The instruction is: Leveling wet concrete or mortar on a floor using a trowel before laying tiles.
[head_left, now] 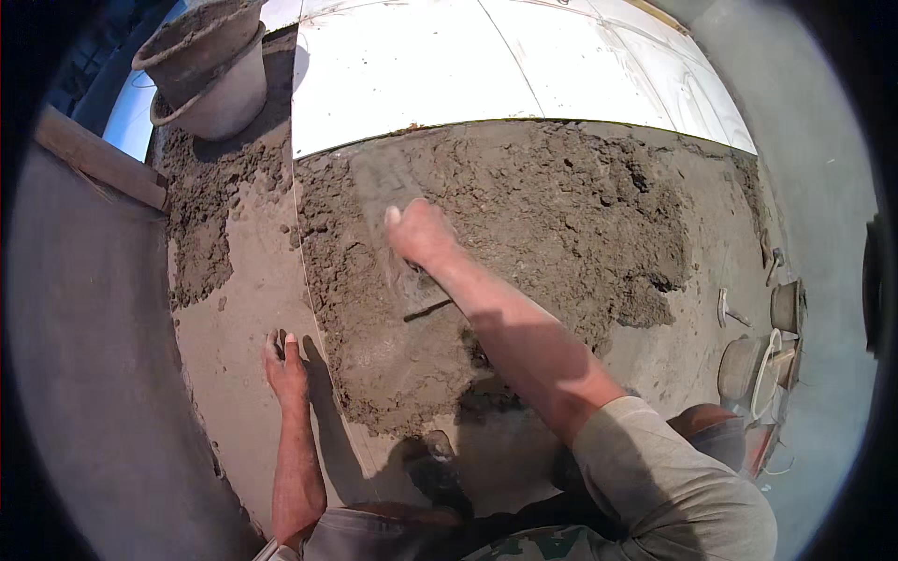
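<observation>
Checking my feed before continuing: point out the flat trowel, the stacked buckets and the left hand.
Flat trowel [382, 182], head view: far part of its blade.
Stacked buckets [224, 103], head view: outer wall of the lower one.
Left hand [288, 376], head view: middle of the hand.

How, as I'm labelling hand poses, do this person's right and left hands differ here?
The right hand is closed around a flat trowel; the left hand is loosely open and seems empty. The right hand is over rough, lumpy mortar, while the left hand is over a smooth grey surface. The right hand reaches farther forward than the left hand. Both are ungloved.
</observation>
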A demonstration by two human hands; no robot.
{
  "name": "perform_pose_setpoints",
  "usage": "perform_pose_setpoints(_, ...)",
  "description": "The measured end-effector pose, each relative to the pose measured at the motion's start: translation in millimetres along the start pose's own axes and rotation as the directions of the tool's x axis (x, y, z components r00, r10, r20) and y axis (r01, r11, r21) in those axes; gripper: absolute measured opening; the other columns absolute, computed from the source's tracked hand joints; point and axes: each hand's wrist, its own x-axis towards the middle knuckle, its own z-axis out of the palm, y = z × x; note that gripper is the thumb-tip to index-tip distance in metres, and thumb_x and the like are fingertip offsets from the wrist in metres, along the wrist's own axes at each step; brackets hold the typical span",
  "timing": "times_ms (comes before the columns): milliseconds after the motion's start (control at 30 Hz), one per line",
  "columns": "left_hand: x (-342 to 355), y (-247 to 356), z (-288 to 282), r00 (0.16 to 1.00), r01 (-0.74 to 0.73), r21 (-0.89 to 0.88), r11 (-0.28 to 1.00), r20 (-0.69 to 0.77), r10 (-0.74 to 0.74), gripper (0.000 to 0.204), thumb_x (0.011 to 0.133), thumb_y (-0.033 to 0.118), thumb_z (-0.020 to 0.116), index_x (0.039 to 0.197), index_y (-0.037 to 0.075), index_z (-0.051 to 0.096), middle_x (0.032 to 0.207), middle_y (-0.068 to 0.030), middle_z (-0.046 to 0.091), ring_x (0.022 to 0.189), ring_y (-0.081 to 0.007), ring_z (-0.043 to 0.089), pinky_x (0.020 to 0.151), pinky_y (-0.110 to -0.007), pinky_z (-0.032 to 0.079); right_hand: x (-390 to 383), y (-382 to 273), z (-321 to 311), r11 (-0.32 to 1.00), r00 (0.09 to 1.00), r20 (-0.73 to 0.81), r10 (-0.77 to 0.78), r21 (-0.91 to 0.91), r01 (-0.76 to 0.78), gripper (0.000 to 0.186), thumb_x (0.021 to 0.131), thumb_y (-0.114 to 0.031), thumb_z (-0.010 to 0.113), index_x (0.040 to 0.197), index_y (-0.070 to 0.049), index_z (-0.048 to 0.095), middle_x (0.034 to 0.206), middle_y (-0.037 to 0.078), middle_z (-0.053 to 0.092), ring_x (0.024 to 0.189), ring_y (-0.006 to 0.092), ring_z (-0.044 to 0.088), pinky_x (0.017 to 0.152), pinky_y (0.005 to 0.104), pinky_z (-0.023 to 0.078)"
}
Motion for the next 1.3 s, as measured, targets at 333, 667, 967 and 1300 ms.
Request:
perform_pose_setpoints(333, -15.9, 8.4, -12.7, 0.999, 0.028, 0.046, 0.999, -0.031, -0.026, 0.054, 0.092, 0.033, 0.056, 0.130, -0.005, 0.047, 0.134, -0.0227, 0.046, 0.125, -0.0315, 0.045, 0.105, -0.039, 0.034, 16.2, 40.1, -57.0, 0.798, 0.990, 0.003, -0.144, -0.592, 0.118, 0.042, 0.098, -0.036, 0.044, 0.110, 0.003, 0.051, 0.079, 0.013, 0.063, 0.076, 0.0229, 0.066, 0.068, 0.0359, 0.057)
perform_pose_setpoints(667, -12.7, -6.0, -17.1, 0.991, 0.113, -0.021, 0.993, -0.071, -0.115, 0.053, 0.091, 0.028, 0.058, 0.130, -0.007, 0.047, 0.133, -0.0217, 0.048, 0.124, -0.0294, 0.046, 0.104, -0.037, 0.035, 31.8, 143.4, -153.1, 0.848, 0.927, -0.373, -0.044, -0.504, -0.163, 0.053, 0.094, -0.045, 0.047, 0.110, 0.006, 0.051, 0.103, 0.026, 0.064, 0.098, 0.0385, 0.063, 0.087, 0.0476, 0.049)
perform_pose_setpoints(967, -9.0, -1.4, -11.6, 0.996, 0.084, 0.003, 0.996, -0.008, -0.084, 0.059, 0.091, 0.033, 0.057, 0.133, -0.007, 0.044, 0.136, -0.0207, 0.046, 0.126, -0.0289, 0.045, 0.105, -0.037, 0.034, 33.6, 177.7, -164.5, 0.975, 0.857, -0.516, -0.013, -0.196, -0.104, 0.054, 0.089, -0.042, 0.053, 0.089, 0.011, 0.065, 0.081, 0.031, 0.064, 0.080, 0.0413, 0.066, 0.075, 0.0447, 0.051)
perform_pose_setpoints(1300, 12.4, 24.9, 29.1, 0.997, 0.005, -0.096, 0.995, 0.078, 0.002, 0.056, 0.092, 0.033, 0.056, 0.132, -0.006, 0.046, 0.136, -0.0198, 0.047, 0.127, -0.0284, 0.043, 0.106, -0.037, 0.032, -52.9, 144.9, -82.1, 0.988, 0.989, -0.109, -0.100, -0.132, 0.085, 0.056, 0.091, -0.042, 0.050, 0.104, 0.013, 0.057, 0.093, 0.034, 0.062, 0.093, 0.0452, 0.061, 0.081, 0.0479, 0.049)
